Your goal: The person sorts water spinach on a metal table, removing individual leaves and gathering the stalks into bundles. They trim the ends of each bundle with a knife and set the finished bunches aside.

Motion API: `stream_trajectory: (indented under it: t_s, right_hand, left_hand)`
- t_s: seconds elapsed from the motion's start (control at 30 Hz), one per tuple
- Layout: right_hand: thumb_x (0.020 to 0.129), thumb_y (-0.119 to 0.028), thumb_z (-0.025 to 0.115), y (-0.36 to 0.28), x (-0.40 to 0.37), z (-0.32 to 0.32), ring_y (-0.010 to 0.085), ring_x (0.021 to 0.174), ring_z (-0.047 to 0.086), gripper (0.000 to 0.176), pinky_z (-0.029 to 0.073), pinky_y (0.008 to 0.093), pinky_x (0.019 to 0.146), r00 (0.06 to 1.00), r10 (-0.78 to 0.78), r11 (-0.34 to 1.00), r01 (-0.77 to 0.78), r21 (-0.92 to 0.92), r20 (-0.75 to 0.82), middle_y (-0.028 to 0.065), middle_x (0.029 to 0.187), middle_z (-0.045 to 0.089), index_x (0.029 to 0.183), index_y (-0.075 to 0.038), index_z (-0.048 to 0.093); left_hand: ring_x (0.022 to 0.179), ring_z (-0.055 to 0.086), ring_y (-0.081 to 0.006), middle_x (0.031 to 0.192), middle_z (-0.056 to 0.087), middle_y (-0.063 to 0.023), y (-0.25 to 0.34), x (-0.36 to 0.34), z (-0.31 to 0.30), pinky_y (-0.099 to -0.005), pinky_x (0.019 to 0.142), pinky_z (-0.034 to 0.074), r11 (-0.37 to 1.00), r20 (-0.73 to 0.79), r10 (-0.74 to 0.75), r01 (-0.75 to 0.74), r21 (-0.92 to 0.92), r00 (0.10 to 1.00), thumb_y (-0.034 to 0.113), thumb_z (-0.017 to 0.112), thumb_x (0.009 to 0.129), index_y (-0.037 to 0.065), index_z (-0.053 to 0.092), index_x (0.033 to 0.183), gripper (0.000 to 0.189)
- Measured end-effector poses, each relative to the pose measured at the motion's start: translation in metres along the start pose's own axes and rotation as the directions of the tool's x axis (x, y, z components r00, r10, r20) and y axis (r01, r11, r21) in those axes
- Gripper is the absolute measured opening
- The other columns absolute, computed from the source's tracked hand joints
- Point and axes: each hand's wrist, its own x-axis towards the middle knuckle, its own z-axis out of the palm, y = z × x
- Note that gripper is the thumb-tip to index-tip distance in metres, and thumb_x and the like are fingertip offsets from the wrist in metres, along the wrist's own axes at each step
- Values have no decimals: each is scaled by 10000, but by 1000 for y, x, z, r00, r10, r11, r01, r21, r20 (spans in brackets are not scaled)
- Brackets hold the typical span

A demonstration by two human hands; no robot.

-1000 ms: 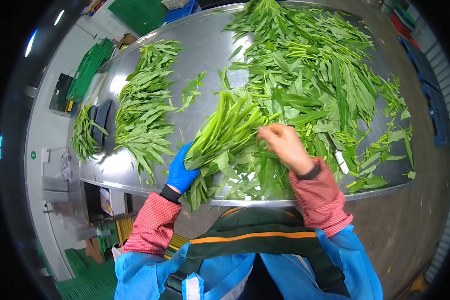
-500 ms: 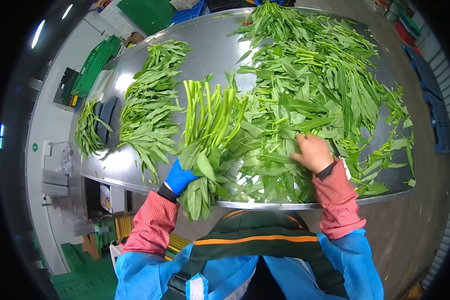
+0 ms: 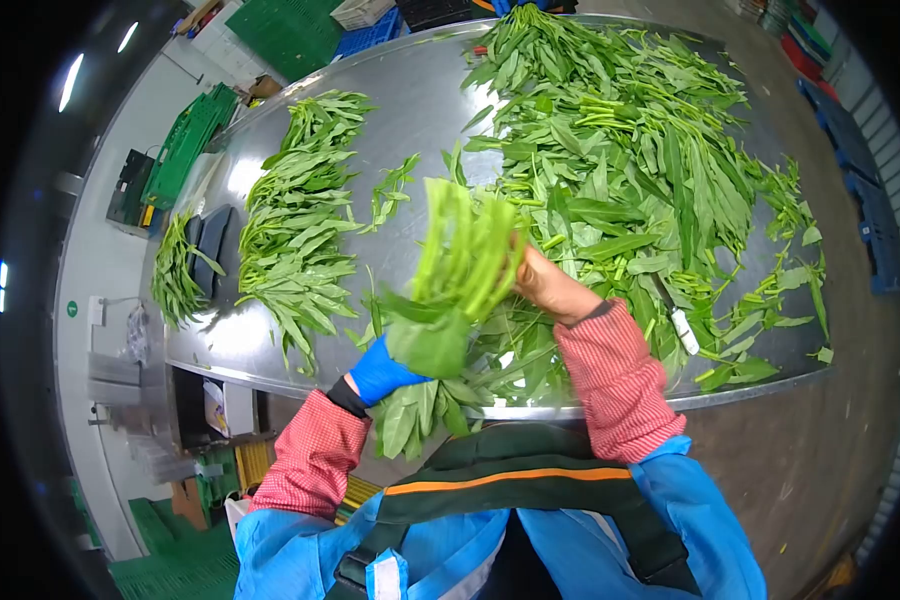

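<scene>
My left hand (image 3: 385, 372), in a blue glove, is closed around a bunch of leafy greens (image 3: 432, 340) whose thick pale stems point up. Against the right side of those stems is my bare right hand (image 3: 550, 283), its fingers mostly hidden behind them. The bunch is blurred by motion. To the right, a large pile of loose greens (image 3: 610, 150) spreads over the metal table (image 3: 410, 100). A knife with a white handle (image 3: 684, 331) lies at the pile's lower right.
A row of greens (image 3: 295, 220) lies on the table's left, with a smaller bunch (image 3: 175, 275) beside a dark tray (image 3: 210, 250). Green crates (image 3: 185, 145) stand beyond the left edge. Blue pallets (image 3: 875, 225) are at the right. A person's gloved hands show at the far edge.
My right hand has moved left from the pile to the bunch's stems, uncovering the knife handle. The bunch has shifted right with my left hand, and a small sprig now shows behind it.
</scene>
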Motion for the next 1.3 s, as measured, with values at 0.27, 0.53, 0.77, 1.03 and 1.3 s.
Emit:
stream_trajectory:
  t_s: [0.27, 0.53, 0.77, 1.03, 1.3]
  right_hand:
    - [810, -190, 705, -33, 10, 23, 250, 910, 636, 665, 517, 359, 820, 970, -113, 951, 168, 261, -215, 135, 936, 624, 1353, -8, 366]
    - [852, -12, 567, -192, -4, 28, 162, 787, 626, 264, 535, 313, 726, 692, -697, 645, 487, -589, -191, 72, 838, 624, 1110, -29, 519]
    - [693, -65, 599, -101, 30, 104, 232, 697, 565, 162, 482, 375, 667, 779, 11, -291, 603, -743, 627, 60, 726, 527, 831, -93, 519]
    - [783, -158, 560, 14, -31, 125, 256, 1009, 535, 242, 398, 454, 972, 902, -9, -334, 404, -852, 431, 89, 953, 531, 1019, -102, 558]
    - [797, -283, 692, 15, -96, 90, 290, 944, 566, 432, 452, 358, 775, 751, 449, 435, -657, -616, -484, 197, 1038, 561, 1094, 4, 566]
  left_hand:
    - [1000, 583, -376, 1170, 568, -199, 27, 9, 39, -408, 831, 489, 505, -176, 48, 128, 853, 983, 256, 769, 675, 70, 387, 1364, 809]
    - [1140, 473, -406, 1239, 503, -207, 15, -10, 1, -466, 949, 386, 342, -286, 335, 168, 925, 898, 391, 787, 656, 65, 376, 1375, 890]
    - [1084, 579, -228, 1245, 558, -140, -35, 24, -2, -358, 986, 429, 714, 26, -84, 79, -696, 996, 430, 424, 977, 41, 392, 1361, 547]
    - [1254, 441, -292, 1438, 349, -113, -88, 7, 57, -439, 984, 428, 306, 249, -374, 372, -877, 893, 702, 377, 863, 107, 236, 1458, 852]
    - [1094, 578, -236, 1143, 608, -119, -81, 14, 65, -363, 928, 479, 611, 395, -83, 360, -705, 915, 261, 621, 892, 56, 484, 1280, 460]
